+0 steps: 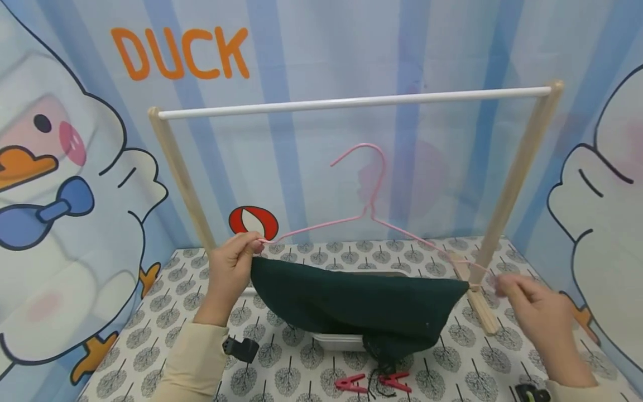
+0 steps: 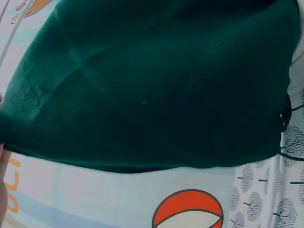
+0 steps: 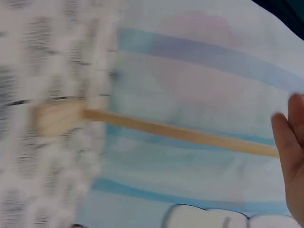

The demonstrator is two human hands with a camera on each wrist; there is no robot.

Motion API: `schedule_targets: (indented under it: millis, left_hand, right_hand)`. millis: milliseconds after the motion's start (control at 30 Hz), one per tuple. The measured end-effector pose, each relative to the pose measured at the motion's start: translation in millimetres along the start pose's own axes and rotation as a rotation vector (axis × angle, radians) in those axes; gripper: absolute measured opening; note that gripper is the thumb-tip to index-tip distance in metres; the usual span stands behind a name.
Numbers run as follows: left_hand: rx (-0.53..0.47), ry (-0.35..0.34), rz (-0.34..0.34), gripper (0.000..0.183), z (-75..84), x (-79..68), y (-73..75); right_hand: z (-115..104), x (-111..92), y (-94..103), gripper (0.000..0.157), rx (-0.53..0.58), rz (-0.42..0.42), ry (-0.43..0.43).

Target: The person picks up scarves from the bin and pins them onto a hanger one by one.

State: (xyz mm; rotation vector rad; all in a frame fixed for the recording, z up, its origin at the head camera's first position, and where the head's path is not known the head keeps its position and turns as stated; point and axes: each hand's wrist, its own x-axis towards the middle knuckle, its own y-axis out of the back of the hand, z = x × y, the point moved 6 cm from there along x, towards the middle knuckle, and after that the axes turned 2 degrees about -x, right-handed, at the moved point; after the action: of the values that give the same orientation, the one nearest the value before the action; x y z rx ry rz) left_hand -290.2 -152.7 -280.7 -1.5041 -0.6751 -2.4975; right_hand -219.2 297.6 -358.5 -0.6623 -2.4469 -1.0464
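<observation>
A pink wire hanger [image 1: 374,206] is held up with its hook upward, its right end lower than its left. My left hand [image 1: 232,268] pinches the left end between thumb and fingers. A dark green cloth [image 1: 351,298] hangs in a fold below the hanger and fills most of the left wrist view; its lower part bunches, with black cords trailing. My right hand [image 1: 534,307], slightly blurred, is beside the hanger's right end. In the right wrist view its fingers [image 3: 285,142] look loosely extended, with nothing visible between them.
Behind the cloth stands a rack with a white rod [image 1: 351,103] and wooden posts [image 1: 517,173]. A pale tray [image 1: 336,341] is partly hidden under the cloth. Two red clips [image 1: 351,383] lie on the tree-patterned tablecloth [image 1: 281,379] in front.
</observation>
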Motion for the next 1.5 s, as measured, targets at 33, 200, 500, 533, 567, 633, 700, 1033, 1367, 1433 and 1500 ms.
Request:
schedule_targets:
  millis: [33,200,500,533,567,633,700,1033,1367,1433,1500]
  left_hand:
    - [0.014,-0.013,0.028,0.012,1.6,1.0,1.6]
    - [0.058,-0.048,0.150,0.010,5.9,5.9,7.9]
    - [0.050,-0.083,0.316,0.005,15.3,13.8,12.1]
    - [0.047,-0.082,0.329,0.005,16.5,14.5,12.2]
    - [0.046,-0.079,0.341,0.005,17.9,15.1,12.3]
    - [0.038,-0.069,0.357,0.005,19.6,15.7,12.7]
    - [0.039,-0.059,0.372,0.006,21.5,16.1,13.3]
    - [0.029,-0.025,0.422,0.006,29.2,20.1,13.3]
    - [0.019,-0.009,0.395,0.008,32.1,16.1,7.5]
    - [0.015,-0.012,0.387,0.007,31.4,14.8,6.3]
    - [0.009,-0.020,0.383,0.006,30.8,13.8,5.6]
  right_hand:
    - [7,-9,-10.1,0.024,-0.040,-0.105,-0.019]
    - [31,-60,-71.2,0.037,-0.033,-0.658,-0.084]
    - [4,-83,-125.3,0.053,0.012,-0.936,0.213]
    - [2,-83,-129.2,0.049,-0.004,-0.941,0.235]
    - [0,-84,-132.4,0.046,-0.032,-0.940,0.258]
    - [-2,-85,-138.1,0.041,-0.066,-0.957,0.255]
    - [-3,-88,-142.9,0.040,-0.090,-0.979,0.224]
    - [-8,-94,-152.5,0.054,-0.170,-0.979,0.153]
    - [-12,-102,-153.0,0.037,-0.230,-0.933,0.285]
    - [-12,-102,-151.6,0.035,-0.205,-0.923,0.293]
    - [-13,-102,-149.7,0.035,-0.161,-0.920,0.283]
